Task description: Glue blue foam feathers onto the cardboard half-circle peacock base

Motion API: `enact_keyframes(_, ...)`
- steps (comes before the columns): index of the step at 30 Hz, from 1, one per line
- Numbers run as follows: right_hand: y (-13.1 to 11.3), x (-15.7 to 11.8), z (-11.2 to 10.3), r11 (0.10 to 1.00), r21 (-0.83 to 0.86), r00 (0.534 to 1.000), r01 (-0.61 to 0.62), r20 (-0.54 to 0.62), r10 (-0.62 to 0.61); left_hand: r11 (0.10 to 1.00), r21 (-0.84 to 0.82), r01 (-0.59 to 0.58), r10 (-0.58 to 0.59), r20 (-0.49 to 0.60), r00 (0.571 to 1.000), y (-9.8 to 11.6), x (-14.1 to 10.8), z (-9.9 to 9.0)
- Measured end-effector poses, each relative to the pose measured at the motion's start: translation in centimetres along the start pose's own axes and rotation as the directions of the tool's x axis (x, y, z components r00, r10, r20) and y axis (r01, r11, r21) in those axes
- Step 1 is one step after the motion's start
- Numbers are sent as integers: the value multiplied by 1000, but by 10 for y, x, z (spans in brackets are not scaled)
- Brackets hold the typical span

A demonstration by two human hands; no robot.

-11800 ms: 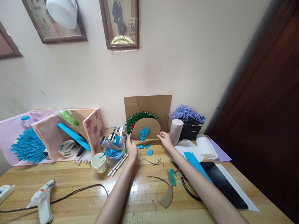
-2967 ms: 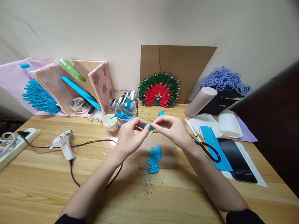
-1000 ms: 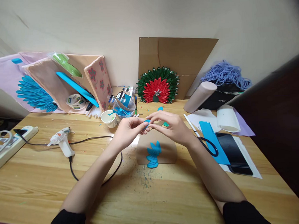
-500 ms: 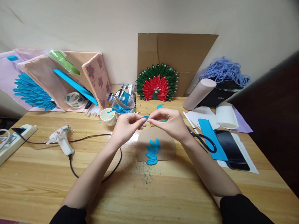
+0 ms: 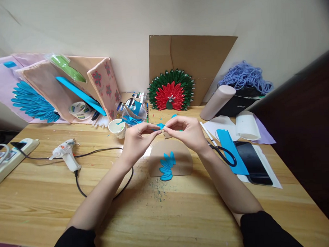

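Note:
Between the fingertips of both hands is a small blue piece (image 5: 161, 126), pinched above the table. My left hand (image 5: 136, 140) holds it from the left, with thumb and fingers closed. From the right, my right hand (image 5: 185, 133) grips the same piece, its fingertips almost touching those of the left. Below the hands lies a brown cardboard piece (image 5: 183, 160) with a rounded top. Several blue petals (image 5: 166, 166) fan out on its left and middle part, the lowest overlapping its bottom edge.
A white glue gun (image 5: 67, 154) with a black cable lies left. Black-handled scissors (image 5: 227, 157), blue strips (image 5: 232, 150) and a phone (image 5: 252, 163) lie right. Behind stand a paper cup (image 5: 117, 129), a green-and-red feathered craft (image 5: 171, 91) and a grey-pink cylinder (image 5: 217, 102).
The blue piece now shows more above the fingertips, and my left fingers are straighter. The whole view has shifted slightly.

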State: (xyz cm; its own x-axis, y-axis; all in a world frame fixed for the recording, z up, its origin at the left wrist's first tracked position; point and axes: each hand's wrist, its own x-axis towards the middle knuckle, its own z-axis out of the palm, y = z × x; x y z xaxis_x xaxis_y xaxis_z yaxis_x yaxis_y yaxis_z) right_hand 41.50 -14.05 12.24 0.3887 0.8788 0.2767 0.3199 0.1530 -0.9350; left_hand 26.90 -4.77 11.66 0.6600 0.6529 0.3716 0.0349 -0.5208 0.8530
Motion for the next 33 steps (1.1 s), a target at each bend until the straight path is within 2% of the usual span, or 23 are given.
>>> enact_keyframes(9, 0, -1, -1, 998, 50, 999, 31, -29, -29, 997, -40, -64, 61, -77, 995, 0, -1, -1)
enact_keyframes(13, -2, -1, 0, 995, 103, 1000, 15, -21, -13, 997, -72, -17, 11, -81, 997, 0, -2, 0)
enact_keyframes(16, 1, 5, -6, 997, 73, 999, 10, -33, -8, 995, -90, 44, -49, -52, 997, 1, -1, -1)
enact_keyframes(18, 14, 14, -17, 999, 31, 994, 26, -111, -23, 991, -103, 83, -85, -22, 996, 2, 0, -3)
enact_keyframes(20, 37, 27, -32, 999, -38, 968, 32, -247, -41, 987, -117, 109, -110, -3, 994, 2, 2, -6)
enact_keyframes(22, 68, 39, -47, 991, -132, 938, -16, -344, -31, 985, -118, 122, -124, -5, 992, 1, 4, -8)
enact_keyframes(23, 84, 44, -53, 979, -186, 938, -83, -347, 13, 985, -114, 128, -130, -12, 991, 1, 5, -9)
enact_keyframes(25, 115, 50, -60, 937, -293, 948, -191, -303, 98, 984, -104, 142, -145, -22, 989, 0, 6, -11)
enact_keyframes(28, 144, 52, -61, 902, -370, 965, -221, -216, 148, 983, -87, 165, -167, -26, 986, -3, 8, -13)
enact_keyframes(33, 153, 50, -56, 857, -496, 990, -141, -59, 129, 988, -27, 150, -152, -69, 986, -3, 12, -23)
